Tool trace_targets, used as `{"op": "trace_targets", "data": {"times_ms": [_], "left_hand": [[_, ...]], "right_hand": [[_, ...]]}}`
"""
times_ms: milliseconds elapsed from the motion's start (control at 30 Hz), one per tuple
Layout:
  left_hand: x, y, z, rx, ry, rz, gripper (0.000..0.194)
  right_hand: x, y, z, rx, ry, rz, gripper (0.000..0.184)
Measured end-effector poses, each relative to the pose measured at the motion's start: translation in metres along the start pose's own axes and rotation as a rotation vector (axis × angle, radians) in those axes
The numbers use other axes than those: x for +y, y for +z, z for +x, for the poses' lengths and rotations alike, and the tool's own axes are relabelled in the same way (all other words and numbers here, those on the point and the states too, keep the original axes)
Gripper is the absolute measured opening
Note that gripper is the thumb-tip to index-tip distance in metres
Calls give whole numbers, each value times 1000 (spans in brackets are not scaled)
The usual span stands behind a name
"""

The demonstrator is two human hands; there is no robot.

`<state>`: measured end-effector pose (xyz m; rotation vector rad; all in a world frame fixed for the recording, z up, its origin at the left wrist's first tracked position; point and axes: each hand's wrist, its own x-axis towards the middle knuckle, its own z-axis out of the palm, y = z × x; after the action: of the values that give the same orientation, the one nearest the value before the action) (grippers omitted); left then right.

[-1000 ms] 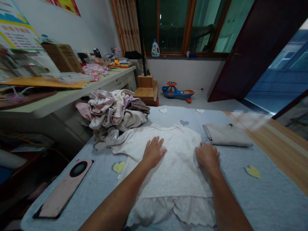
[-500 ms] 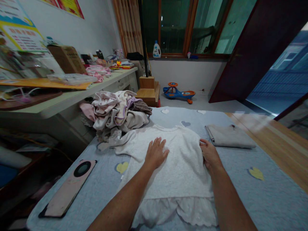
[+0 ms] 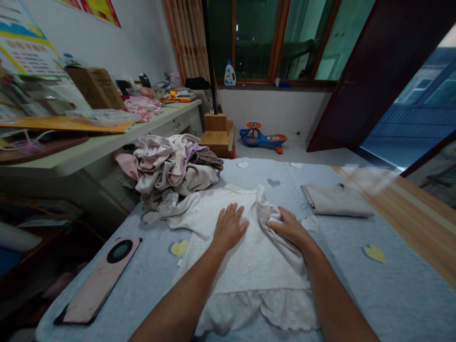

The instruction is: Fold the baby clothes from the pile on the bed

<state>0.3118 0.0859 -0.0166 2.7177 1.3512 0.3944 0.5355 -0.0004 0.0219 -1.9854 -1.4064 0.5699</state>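
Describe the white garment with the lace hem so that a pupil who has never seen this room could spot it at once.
On the blue heart-patterned cover, look between the heaped pile of clothes and the folded grey garment. There lies the white garment, under the left hand, the right hand bunching its side. Only it has a lace hem.

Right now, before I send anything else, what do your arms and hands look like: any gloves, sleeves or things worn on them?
Your left hand and right hand are bare, with no gloves. The left forearm and right forearm are bare too, with no sleeve in view. No watch, bracelet or cable shows on either arm.
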Motion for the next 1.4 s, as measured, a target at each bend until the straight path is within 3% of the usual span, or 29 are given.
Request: {"op": "trace_targets", "data": {"times_ms": [67,133,300,433,567,600,733,767,933,1100,1233,1333,1400], "left_hand": [[0,0,0,2,-1,-1,55],[0,0,0,6,4,-1,54],[0,-1,0,0,4,-2,54],[-1,-1,-1,-11,3,-8,55],[-3,0,0,-14,7,-20,56],[-3,0,0,-14,10,-19,56],[-5,2,0,-11,16,-12,57],[-5,3,0,-10,17,-12,57],[-5,2,1,-18,20,-1,57],[-4,0,0,-25,12,-4,56],[-5,1,0,-9,22,-11,57],[-5,2,0,-11,23,-8,57],[-5,2,0,-19,22,-7,58]], "right_hand": [[-7,-5,-1,-55,-21,3,41],[-9,-11,-1,-16,21,31,33],[3,-30,4,253,37,11,26],[7,-52,4,506,-6,-145,14],[9,-71,-4,734,20,-387,30],[12,-74,-6,705,7,-448,33],[25,-81,-13,246,-138,-634,25],[26,-81,-13,197,-147,-662,26],[8,-77,2,318,-72,-808,32],[-5,-65,20,154,-71,-1014,32],[-6,-77,23,28,-37,-1032,34],[-10,-90,23,127,-9,-1024,36],[-16,-85,24,219,-45,-1026,38]]}}
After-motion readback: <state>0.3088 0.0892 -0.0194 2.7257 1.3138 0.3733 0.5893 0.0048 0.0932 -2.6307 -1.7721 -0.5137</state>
